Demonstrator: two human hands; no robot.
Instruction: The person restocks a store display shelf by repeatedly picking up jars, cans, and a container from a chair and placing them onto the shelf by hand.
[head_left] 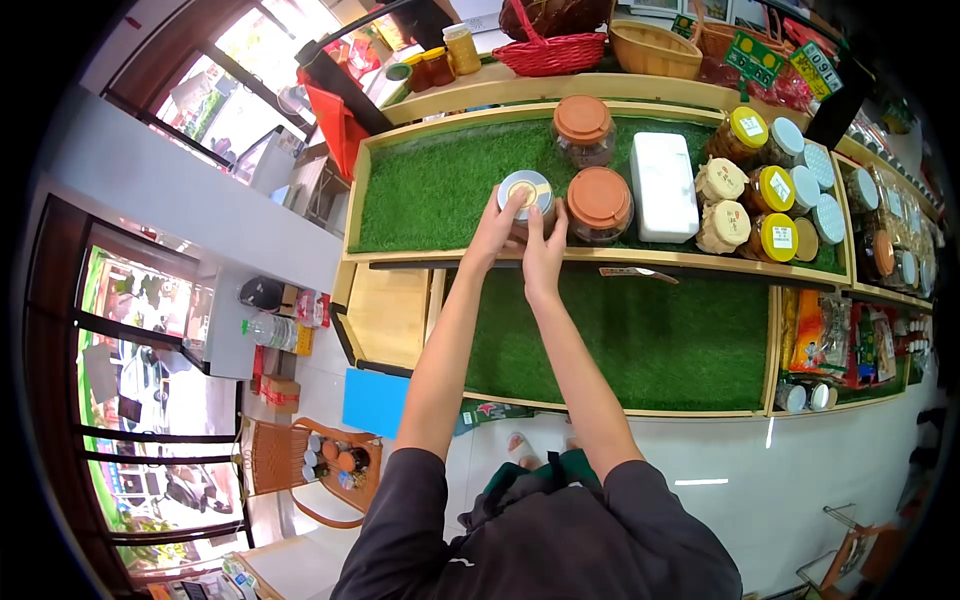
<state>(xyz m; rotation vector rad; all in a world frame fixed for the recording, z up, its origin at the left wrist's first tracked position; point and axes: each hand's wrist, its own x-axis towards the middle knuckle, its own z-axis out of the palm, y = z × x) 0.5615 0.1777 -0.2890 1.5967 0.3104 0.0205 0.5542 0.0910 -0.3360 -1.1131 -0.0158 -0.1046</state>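
Observation:
Both my hands are around a jar with a silvery lid and a pale yellow label, at the front of the upper shelf's green turf. My left hand grips its left side, thumb over the lid. My right hand closes on the lower right side. The jar's body is mostly hidden by my fingers. Just right of it stands an orange-lidded jar, with another orange-lidded jar behind. A white box lies further right.
Jars with yellow lids, paper-covered jars and pale-lidded jars fill the shelf's right end. Baskets stand behind. A lower turf shelf is in front of me. A chair at lower left carries several jars.

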